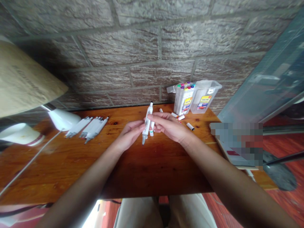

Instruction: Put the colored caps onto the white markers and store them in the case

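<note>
A white double-ended marker (pixel 147 122) stands nearly upright between my two hands, above the middle of the table. Its top tip is dark, and its lower end is grey and bare of a cap. My left hand (pixel 130 135) closes on its lower half from the left, thumb in front. From the right, my right hand (pixel 169 125) pinches its upper half with the thumb across the barrel. Just behind the marker, below my right fingers, shows a white cap (pixel 151 133) with a green ring; I cannot tell whether the fingers hold it.
Several loose caps (pixel 190 126) lie to the right. Behind them stand a clear case of markers (pixel 184 99) and an open clear case (pixel 204 98). Grey-white markers (pixel 95 128) lie left, near a lamp (pixel 63 118) and paper cup (pixel 21 134). A blurred-out flat item (pixel 237 145) is far right.
</note>
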Motion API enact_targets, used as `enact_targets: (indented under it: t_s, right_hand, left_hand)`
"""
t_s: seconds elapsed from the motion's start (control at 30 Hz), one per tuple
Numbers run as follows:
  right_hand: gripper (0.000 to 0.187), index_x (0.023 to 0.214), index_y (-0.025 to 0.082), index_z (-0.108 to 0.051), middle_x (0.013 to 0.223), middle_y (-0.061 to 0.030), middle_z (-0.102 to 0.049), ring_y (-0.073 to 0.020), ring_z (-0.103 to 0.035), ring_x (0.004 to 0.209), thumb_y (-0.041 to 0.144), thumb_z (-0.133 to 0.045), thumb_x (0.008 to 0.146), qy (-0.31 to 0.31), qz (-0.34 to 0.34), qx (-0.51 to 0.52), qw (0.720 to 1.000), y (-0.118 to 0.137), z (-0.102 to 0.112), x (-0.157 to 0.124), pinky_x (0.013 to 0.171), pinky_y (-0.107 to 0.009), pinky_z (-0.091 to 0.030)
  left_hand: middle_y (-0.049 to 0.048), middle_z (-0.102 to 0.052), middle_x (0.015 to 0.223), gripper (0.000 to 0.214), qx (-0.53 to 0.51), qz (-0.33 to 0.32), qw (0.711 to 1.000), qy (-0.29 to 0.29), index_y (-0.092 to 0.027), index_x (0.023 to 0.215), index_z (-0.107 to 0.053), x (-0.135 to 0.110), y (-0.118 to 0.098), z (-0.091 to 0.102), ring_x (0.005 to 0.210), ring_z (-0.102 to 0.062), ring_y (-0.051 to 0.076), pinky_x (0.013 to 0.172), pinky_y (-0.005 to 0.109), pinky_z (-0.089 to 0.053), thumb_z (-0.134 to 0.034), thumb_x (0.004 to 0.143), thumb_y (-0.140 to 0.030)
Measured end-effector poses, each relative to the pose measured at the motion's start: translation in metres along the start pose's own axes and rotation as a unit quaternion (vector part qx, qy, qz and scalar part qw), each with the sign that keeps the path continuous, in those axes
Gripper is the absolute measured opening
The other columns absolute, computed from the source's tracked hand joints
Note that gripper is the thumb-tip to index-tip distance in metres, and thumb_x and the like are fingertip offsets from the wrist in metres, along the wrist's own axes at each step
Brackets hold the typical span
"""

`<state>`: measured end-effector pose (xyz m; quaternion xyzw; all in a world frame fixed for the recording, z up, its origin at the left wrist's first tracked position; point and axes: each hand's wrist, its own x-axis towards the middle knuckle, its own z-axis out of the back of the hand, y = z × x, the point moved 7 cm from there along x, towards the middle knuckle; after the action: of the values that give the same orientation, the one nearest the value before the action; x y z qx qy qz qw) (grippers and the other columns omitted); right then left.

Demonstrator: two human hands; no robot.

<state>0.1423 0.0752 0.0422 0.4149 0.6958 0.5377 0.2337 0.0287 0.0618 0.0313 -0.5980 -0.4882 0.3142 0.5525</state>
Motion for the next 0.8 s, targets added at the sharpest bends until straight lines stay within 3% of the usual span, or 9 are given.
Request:
enact_targets:
  t_s: [0.1, 0.2, 0.4, 0.53, 0.6, 0.7, 0.8]
  right_hand:
    - [0.041, 0.071, 0.019, -0.061, 0.055, 0.0083, -0.039, -0.0065, -0.035, 0.051, 0.053, -0.083, 0.070, -0.041, -0.008, 0.060, 0.997, 0.004, 0.009, 0.002, 0.050, -0.022, -0.030]
    - [0.039, 0.071, 0.021, -0.056, 0.054, 0.0086, -0.035, -0.0076, -0.030, 0.050, 0.052, -0.080, 0.068, -0.099, -0.020, 0.101, 0.990, 0.010, 0.021, 0.001, 0.046, -0.023, -0.027]
    - [0.043, 0.068, 0.023, -0.043, 0.051, 0.0115, -0.022, -0.0068, -0.014, 0.044, 0.054, -0.070, 0.077, -0.096, -0.025, 0.110, 0.989, 0.017, 0.026, 0.001, 0.043, -0.025, -0.017]
    - [0.058, 0.062, 0.025, -0.031, 0.048, 0.0105, -0.020, -0.0082, -0.017, 0.043, 0.063, -0.071, 0.077, -0.112, -0.019, 0.093, 0.989, 0.014, 0.028, 0.003, 0.042, -0.026, -0.018]
    - [0.059, 0.061, 0.025, -0.033, 0.046, 0.0101, -0.021, -0.0082, -0.018, 0.042, 0.067, -0.072, 0.076, -0.125, -0.008, 0.085, 0.988, 0.013, 0.029, 0.004, 0.042, -0.026, -0.016]
    - [0.054, 0.064, 0.023, -0.049, 0.045, 0.0096, -0.029, -0.0065, -0.018, 0.041, 0.071, -0.074, 0.074, -0.152, 0.020, 0.071, 0.986, 0.014, 0.031, 0.003, 0.042, -0.026, -0.014]
    - [0.051, 0.077, 0.021, -0.064, 0.052, 0.0065, -0.048, -0.0046, -0.021, 0.040, 0.070, -0.077, 0.071, -0.177, 0.054, 0.043, 0.982, 0.019, 0.029, 0.000, 0.042, -0.026, -0.014]
  left_hand:
    - [0.0075, -0.077, 0.076, 0.038, -0.003, -0.010, 0.999, -0.035, -0.017, 0.068, -0.076, 0.001, 0.002, 0.007, 0.082, -0.073, 0.024, 0.082, 0.037, -0.057, -0.086, 0.068, -0.054]
    - [0.0063, -0.077, 0.076, 0.034, -0.028, -0.004, 0.996, -0.088, -0.017, 0.070, -0.076, 0.002, 0.004, 0.016, 0.077, -0.072, 0.020, 0.081, 0.034, -0.056, -0.091, 0.064, -0.046]
    - [0.0001, -0.072, 0.069, 0.037, -0.085, -0.012, 0.987, -0.137, -0.016, 0.063, -0.062, 0.003, -0.002, 0.022, 0.069, -0.069, 0.012, 0.075, 0.026, -0.054, -0.093, 0.059, -0.034]
    - [-0.0023, -0.072, 0.075, 0.041, -0.097, -0.014, 0.987, -0.128, -0.022, 0.095, -0.072, 0.004, -0.005, 0.021, 0.071, -0.070, 0.012, 0.073, 0.024, -0.053, -0.092, 0.061, -0.034]
    - [-0.0010, -0.073, 0.077, 0.046, -0.097, -0.014, 0.987, -0.127, -0.022, 0.104, -0.072, 0.005, -0.005, 0.020, 0.075, -0.071, 0.013, 0.074, 0.024, -0.053, -0.090, 0.063, -0.035]
    - [-0.0012, -0.072, 0.075, 0.042, -0.109, -0.015, 0.985, -0.134, -0.020, 0.095, -0.072, 0.005, -0.005, 0.022, 0.076, -0.071, 0.014, 0.076, 0.025, -0.054, -0.090, 0.062, -0.036]
    - [-0.0047, -0.068, 0.070, 0.040, -0.122, -0.013, 0.981, -0.150, -0.020, 0.085, -0.064, 0.005, -0.003, 0.025, 0.074, -0.070, 0.013, 0.076, 0.025, -0.053, -0.091, 0.060, -0.036]
